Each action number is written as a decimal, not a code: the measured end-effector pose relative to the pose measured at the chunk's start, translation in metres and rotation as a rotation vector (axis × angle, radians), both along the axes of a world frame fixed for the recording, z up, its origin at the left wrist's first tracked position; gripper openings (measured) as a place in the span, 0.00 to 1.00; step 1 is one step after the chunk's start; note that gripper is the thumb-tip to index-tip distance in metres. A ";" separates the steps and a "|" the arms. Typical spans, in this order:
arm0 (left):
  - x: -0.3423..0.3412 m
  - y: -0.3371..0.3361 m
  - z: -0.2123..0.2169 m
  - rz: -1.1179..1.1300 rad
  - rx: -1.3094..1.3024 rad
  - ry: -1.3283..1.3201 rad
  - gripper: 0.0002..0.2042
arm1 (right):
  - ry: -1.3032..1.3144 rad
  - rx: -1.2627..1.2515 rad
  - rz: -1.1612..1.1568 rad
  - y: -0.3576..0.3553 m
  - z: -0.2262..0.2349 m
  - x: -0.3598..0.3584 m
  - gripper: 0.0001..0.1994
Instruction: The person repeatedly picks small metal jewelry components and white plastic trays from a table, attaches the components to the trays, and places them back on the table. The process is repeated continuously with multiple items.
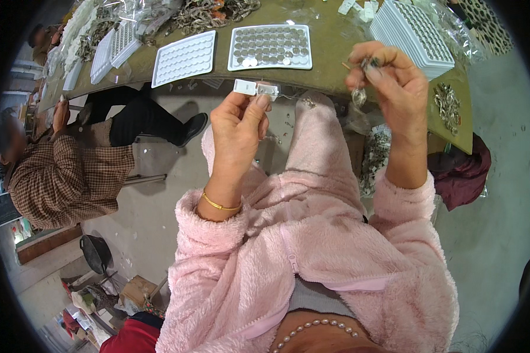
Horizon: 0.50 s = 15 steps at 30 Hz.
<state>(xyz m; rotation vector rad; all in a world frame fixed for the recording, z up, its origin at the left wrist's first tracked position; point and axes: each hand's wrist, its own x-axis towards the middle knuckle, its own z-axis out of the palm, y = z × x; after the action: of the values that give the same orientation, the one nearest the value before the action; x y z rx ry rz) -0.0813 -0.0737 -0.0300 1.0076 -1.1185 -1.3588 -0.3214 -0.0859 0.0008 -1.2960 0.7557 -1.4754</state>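
Head view, looking down over a pink fleece jacket point(312, 247) and the wearer's lap.

Left hand point(237, 126): raised in front of the olive-green surface point(330, 53), a gold bangle point(219, 205) on the wrist. Grip closed, thumb and fingertips pinching a small white and clear plastic piece point(254, 88) that sticks out to the upper left of the fingers, just below the surface edge.

Right hand point(394, 88): raised higher, over the surface edge. Grip closed, fingers bunched round a small dark item at the fingertips, too small to name; a small metal ring piece point(359, 97) hangs below them. The two hands are well apart.

On the surface, left to right: stacked white trays point(115, 47); an empty white dimpled tray point(184, 59); a white tray filled with round metal discs point(271, 47), directly beyond the left hand; a tall stack of white trays point(409, 35) beyond the right hand. Heaps of metal chain parts point(212, 13) lie along the far edge, and a small pile of metal fittings point(447, 106) sits at the right end.

Below the surface: a clear bag of metal parts point(374, 159) beside the right knee, a dark red cloth point(462, 173) further right.

At left: another person in a brown checked jacket point(65, 176), seated at the same surface.
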 end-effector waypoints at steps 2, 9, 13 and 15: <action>0.004 0.002 0.002 -0.037 0.059 0.023 0.06 | 0.417 -0.007 -0.332 -0.003 -0.002 -0.012 0.04; 0.000 0.015 0.015 -0.127 -0.033 0.060 0.13 | 1.484 -0.413 -0.785 -0.040 -0.022 -0.016 0.10; -0.002 0.018 0.019 -0.074 -0.069 0.017 0.12 | 1.319 -0.710 -0.901 -0.031 -0.009 -0.002 0.10; -0.006 0.018 0.018 -0.053 -0.096 -0.001 0.11 | 0.930 -0.631 -0.580 -0.017 -0.011 0.023 0.09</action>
<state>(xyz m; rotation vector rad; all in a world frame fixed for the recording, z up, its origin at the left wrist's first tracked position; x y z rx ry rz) -0.0871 -0.0554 -0.0120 0.9151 -1.2071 -1.3331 -0.2985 -0.1034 -0.0106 -2.4739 1.4117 -1.5829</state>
